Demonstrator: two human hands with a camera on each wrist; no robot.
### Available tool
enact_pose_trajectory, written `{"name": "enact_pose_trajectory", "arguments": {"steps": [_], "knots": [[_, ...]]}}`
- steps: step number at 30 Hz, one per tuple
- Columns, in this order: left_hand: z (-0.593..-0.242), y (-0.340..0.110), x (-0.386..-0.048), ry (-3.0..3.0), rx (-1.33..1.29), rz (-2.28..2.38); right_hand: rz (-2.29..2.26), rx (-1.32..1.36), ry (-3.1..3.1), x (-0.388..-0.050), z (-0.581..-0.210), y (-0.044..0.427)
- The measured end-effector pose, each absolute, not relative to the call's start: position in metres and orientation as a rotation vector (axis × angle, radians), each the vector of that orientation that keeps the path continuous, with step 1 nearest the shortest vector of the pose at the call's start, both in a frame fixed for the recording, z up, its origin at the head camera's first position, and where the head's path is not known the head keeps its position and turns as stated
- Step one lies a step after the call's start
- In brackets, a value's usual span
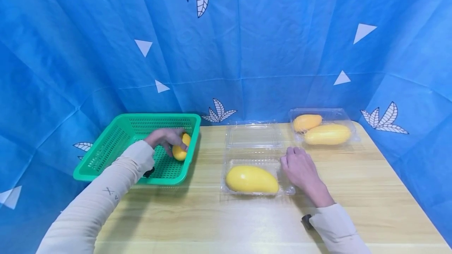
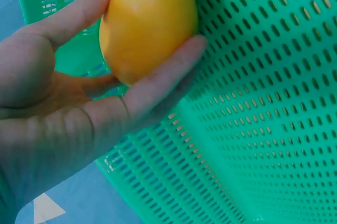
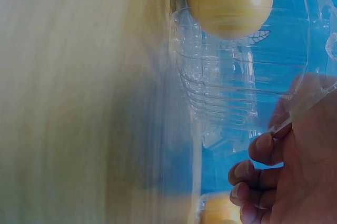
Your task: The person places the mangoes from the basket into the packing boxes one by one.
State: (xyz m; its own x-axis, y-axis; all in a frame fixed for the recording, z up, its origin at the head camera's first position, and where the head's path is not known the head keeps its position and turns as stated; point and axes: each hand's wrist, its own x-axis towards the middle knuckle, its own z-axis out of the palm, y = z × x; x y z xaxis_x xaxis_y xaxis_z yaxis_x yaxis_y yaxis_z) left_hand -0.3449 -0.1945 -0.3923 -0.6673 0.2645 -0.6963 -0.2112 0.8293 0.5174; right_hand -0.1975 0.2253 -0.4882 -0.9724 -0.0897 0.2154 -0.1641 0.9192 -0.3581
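Observation:
My left hand [image 1: 168, 137] reaches into the green plastic basket [image 1: 159, 116]. Its thumb and fingers curl around an orange-yellow mango [image 2: 150, 26] near the basket's right side. In front of me lies a hinged clear plastic box [image 1: 254, 136], its lid folded back flat. One large yellow mango [image 1: 251, 180] rests in the box's near half. At the right side of that box, my right hand [image 1: 301, 168] pinches the rim between thumb and index finger, as the right wrist view shows. The other fingers of this hand are loosely curled.
At the table's back right stands another clear plastic box [image 1: 342, 117] holding an orange mango [image 1: 307, 122] and a yellow mango [image 1: 327, 134]. A blue patterned curtain [image 1: 275, 42] hangs behind the wooden table [image 1: 197, 222].

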Motion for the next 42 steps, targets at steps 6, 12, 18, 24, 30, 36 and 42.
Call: {"name": "enact_pose_trajectory", "arguments": {"steps": [6,12,18,24,30,36,42], "knots": [[-0.390,-0.189,-0.339,2.237,0.096,0.682,0.564,0.191,-2.889,-0.197,-0.487,0.225],[-0.386,-0.186,-0.336,2.340,0.155,0.535,0.566,0.190,-2.888,-0.197,-0.488,0.225],[-0.373,-0.189,-0.333,2.394,0.177,0.447,0.570,0.200,-2.893,-0.198,-0.489,0.225],[-0.360,-0.192,-0.330,2.474,0.207,0.442,0.573,0.193,-2.892,-0.198,-0.487,0.225],[-0.355,-0.199,-0.328,2.481,0.258,0.503,0.577,0.194,-2.885,-0.198,-0.487,0.224],[-0.351,-0.205,-0.323,2.483,0.297,0.613,0.573,0.196,-2.881,-0.198,-0.488,0.225],[-0.347,-0.205,-0.311,2.509,0.315,0.751,0.577,0.191,-2.886,-0.198,-0.488,0.225]]}}
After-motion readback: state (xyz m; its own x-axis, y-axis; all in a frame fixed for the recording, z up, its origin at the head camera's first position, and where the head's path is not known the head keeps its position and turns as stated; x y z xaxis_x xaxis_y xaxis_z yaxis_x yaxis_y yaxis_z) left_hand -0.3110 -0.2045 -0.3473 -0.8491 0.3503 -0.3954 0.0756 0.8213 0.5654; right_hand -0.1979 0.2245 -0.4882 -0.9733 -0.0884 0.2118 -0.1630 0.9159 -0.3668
